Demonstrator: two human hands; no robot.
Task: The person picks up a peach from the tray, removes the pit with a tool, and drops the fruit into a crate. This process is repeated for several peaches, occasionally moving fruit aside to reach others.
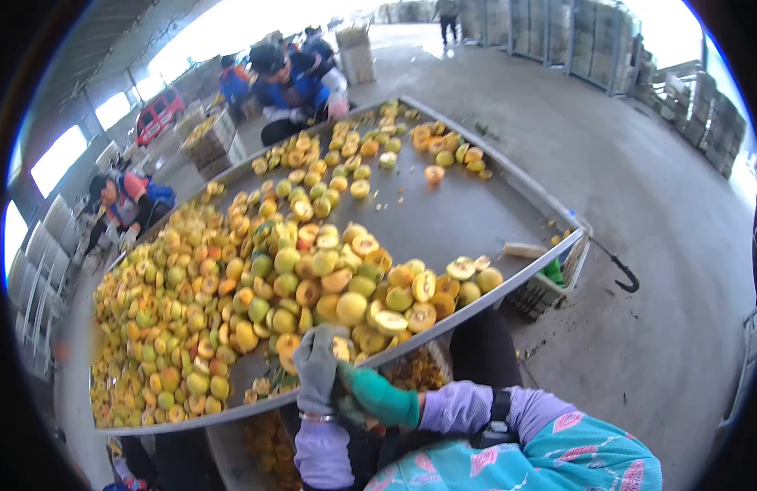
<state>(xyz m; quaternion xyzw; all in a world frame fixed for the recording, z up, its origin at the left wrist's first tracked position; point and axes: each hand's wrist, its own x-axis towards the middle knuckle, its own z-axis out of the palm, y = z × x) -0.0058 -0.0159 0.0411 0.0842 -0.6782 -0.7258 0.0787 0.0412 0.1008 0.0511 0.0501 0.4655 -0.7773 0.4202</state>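
My left hand [316,368], in a grey glove, is closed at the near edge of the metal table [444,214]. A cut yellow fruit [341,349] shows at its fingers. My right hand [380,396], in a green glove, is closed right beside it, its fingers partly hidden behind the left hand. What the right hand grips I cannot make out. Just beyond both hands lies a large heap of yellow-green, peach-like fruit [284,262], some whole, some halved with brown hollows. A few green leaves lie near the left hand.
A crate [542,295] with something green in it stands by the table's right corner, under a dark hooked handle [628,278]. Below the near edge, containers hold cut fruit [419,370]. Co-workers [288,82] are at the far and left sides. Stacked crates [575,41] line the back.
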